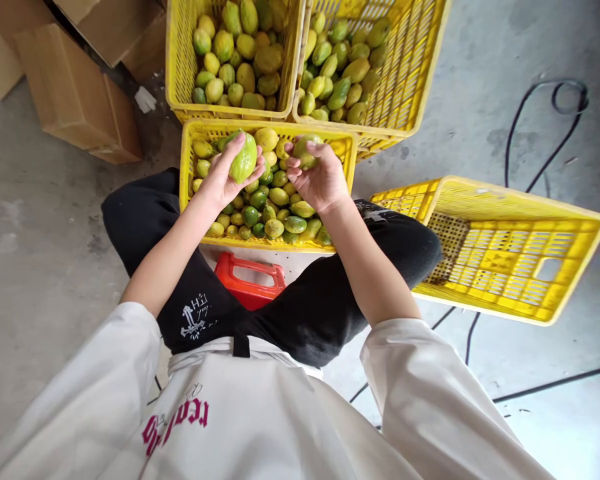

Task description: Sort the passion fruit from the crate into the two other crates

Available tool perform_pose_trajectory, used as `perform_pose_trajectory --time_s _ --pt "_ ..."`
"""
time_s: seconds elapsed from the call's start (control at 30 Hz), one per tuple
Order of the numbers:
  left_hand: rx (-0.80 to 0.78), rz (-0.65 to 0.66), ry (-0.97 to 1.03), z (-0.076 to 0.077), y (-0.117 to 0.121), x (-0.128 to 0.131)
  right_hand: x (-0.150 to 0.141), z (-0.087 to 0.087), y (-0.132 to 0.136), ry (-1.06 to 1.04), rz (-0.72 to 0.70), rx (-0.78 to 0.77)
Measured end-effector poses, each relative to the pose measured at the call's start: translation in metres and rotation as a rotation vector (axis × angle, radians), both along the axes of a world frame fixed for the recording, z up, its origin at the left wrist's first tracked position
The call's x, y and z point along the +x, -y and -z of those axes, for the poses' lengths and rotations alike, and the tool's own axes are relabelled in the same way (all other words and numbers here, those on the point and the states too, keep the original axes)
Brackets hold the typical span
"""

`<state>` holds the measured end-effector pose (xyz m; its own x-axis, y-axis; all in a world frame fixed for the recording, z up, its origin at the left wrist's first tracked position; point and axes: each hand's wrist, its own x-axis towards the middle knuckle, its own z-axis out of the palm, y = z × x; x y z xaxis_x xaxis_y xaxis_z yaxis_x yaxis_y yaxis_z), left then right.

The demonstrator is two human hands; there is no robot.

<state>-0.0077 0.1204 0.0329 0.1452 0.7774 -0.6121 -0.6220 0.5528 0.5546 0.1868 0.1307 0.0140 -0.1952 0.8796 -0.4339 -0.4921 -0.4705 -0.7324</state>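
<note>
In the head view, my left hand point(225, 175) is closed around a large yellow-green, bumpy, lemon-like fruit point(244, 160). My right hand point(321, 175), fingers curled, grips a smaller, duller green fruit point(307, 152). Both hands are above the near yellow crate point(185, 180), which sits between my knees. Many green and yellow fruits point(279, 196) fill that crate; my hands and forearms cover some of them.
Beyond the near crate stand two more yellow crates point(173, 73) point(425, 73) with similar fruit. A yellow crate point(510, 253) lies to the right. A red plastic stool point(250, 297) is below. Cardboard boxes point(63, 87) stand upper left, and black cables point(510, 143) cross the floor.
</note>
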Motion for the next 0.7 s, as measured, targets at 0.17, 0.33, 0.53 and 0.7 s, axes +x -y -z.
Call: perform_pose_trajectory --time_s 0.17,0.33,0.53,0.7 --pt "-0.001 -0.090 0.023 -0.014 -0.002 0.002 0.003 -0.011 0.000 0.053 -0.026 0.021" --pt "0.007 -0.100 0.085 -0.016 -0.001 0.003 0.004 -0.020 0.000 0.027 -0.027 0.044" --pt "0.036 -0.101 0.012 -0.011 0.000 0.002 0.001 -0.009 -0.002 -0.156 -0.029 0.123" --pt "0.045 -0.092 -0.007 -0.008 0.005 0.000 -0.002 -0.006 0.002 -0.110 -0.021 0.044"
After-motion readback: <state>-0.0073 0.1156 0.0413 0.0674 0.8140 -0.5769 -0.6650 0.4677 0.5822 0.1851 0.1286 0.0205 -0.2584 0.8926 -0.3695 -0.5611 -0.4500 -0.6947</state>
